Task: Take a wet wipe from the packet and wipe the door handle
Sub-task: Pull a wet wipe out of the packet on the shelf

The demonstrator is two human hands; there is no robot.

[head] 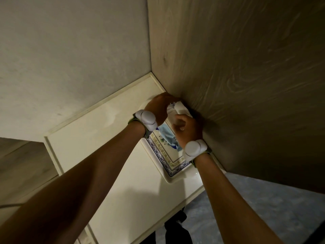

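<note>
From above, both arms reach forward into a corner where a pale plastered wall (73, 55) meets a wood-grain panel (246, 67). Under them runs a cream counter (98, 138) with a raised lip along its back and left edge; it ends at a blue-grey speckled floor (263, 208) on the right.

A rectangular tray (168, 164) with a blue and gold patterned border sits on the counter tight against the wood-grain panel. In it lies the wet wipe packet (167, 134), light blue with darker blue print, mostly hidden beneath the two wrists, so its opening cannot be made out.

The left hand (161, 106) is curled over the far end of the tray, fingers bent down and close together; what they press on is hidden by the back of the hand. The right hand (188, 127) has its thumb and fingers closed on a white wet wipe (179, 108), which bunches up between the two hands, just above the packet and right beside the panel. Whether the left hand also grips the wipe cannot be told.

Each wrist carries a rounded white device on a greenish strap, the left wrist device (146, 118) and the right wrist device (194, 149). The forearms block much of the counter's near half and cast shadows across it. No door handle shows in this view.
</note>
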